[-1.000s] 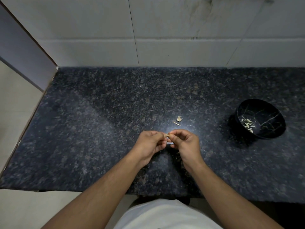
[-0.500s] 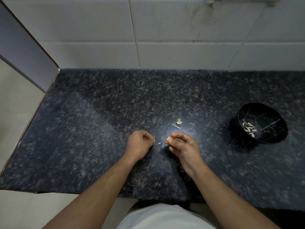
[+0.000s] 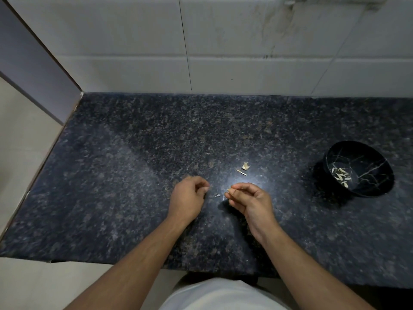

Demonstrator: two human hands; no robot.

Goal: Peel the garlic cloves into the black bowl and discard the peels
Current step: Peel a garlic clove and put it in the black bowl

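Head camera looks down on a dark speckled counter (image 3: 134, 175). The right hand (image 3: 250, 202) pinches a small garlic clove (image 3: 229, 189) between thumb and forefinger tips. Just left of that pinch a thin peel sliver (image 3: 216, 195) lies on the counter, and beyond it the left hand (image 3: 187, 198) is curled; whether it holds anything I can't tell. A little past the pinch, toward the wall, sit two peel scraps (image 3: 245, 166). Well off to its right stands the black bowl (image 3: 366, 189) with peeled cloves (image 3: 341, 175) inside.
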